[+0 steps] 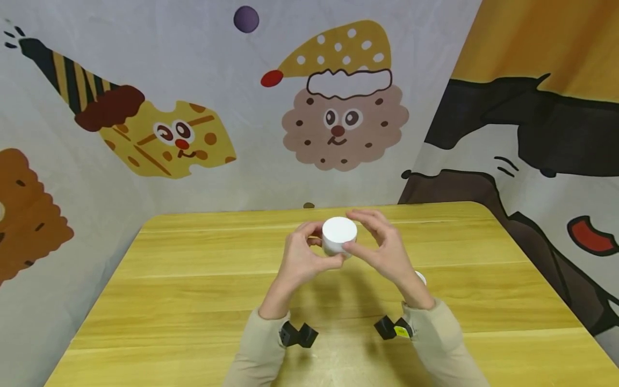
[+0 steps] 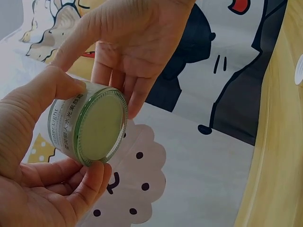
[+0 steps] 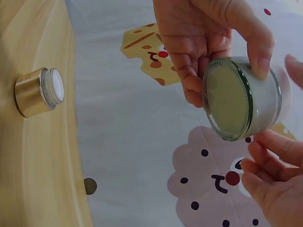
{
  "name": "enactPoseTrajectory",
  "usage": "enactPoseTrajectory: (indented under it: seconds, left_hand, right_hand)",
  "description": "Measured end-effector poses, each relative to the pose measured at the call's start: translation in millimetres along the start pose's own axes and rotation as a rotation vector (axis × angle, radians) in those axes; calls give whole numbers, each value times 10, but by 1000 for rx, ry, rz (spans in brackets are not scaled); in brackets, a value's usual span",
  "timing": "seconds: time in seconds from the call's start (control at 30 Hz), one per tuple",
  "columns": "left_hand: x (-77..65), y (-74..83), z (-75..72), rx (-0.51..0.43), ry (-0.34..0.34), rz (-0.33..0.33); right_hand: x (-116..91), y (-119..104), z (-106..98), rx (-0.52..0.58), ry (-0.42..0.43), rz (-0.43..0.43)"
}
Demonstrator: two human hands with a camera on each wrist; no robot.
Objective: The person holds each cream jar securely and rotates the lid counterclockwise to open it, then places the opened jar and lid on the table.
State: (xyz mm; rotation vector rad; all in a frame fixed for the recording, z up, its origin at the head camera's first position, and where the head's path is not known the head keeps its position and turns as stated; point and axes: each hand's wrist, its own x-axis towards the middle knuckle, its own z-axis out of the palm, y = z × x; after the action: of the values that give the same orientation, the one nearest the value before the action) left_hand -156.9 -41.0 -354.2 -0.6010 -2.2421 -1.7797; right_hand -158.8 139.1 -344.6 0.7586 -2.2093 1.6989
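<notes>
A round cream jar [image 1: 333, 247] with a flat white top [image 1: 340, 230] is held above the table. Its pale green base [image 2: 102, 125] and printed label [image 2: 67, 120] show in the left wrist view. My left hand [image 1: 304, 258] grips the jar, thumb [image 2: 73, 86] on the label side and fingertips at the base rim. Beside the top, my right hand [image 1: 384, 250] has its thumb overlapping the near edge in the head view. Its other fingers [image 3: 270, 163] are spread loosely round the jar in the right wrist view.
A smaller gold jar [image 3: 35, 94] with a glass neck and white top stands on the wooden table [image 1: 203, 306]. My right wrist partly hides it in the head view. A cartoon-printed cloth [image 1: 261, 177] hangs behind the table. Small black cameras [image 1: 298, 334] sit on both wrists.
</notes>
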Motion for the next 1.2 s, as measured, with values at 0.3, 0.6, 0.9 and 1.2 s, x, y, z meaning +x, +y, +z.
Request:
enactPoseTrajectory:
  seconds: [0.3,0.6,0.9,1.2]
  left_hand:
    - [-4,15,2,-5,-17,-9]
    - [-14,6,4,-18,-22,10]
    - [-14,-8,3,-13,-7,14]
    - [-18,1,6,-10,-17,17]
  right_hand:
    - [27,7,10,-20,-34,-54]
    - [46,43,10,168,-168,-118]
    - [-24,39,19,60,20,-54]
    - [-14,17,15,34,-59,-72]
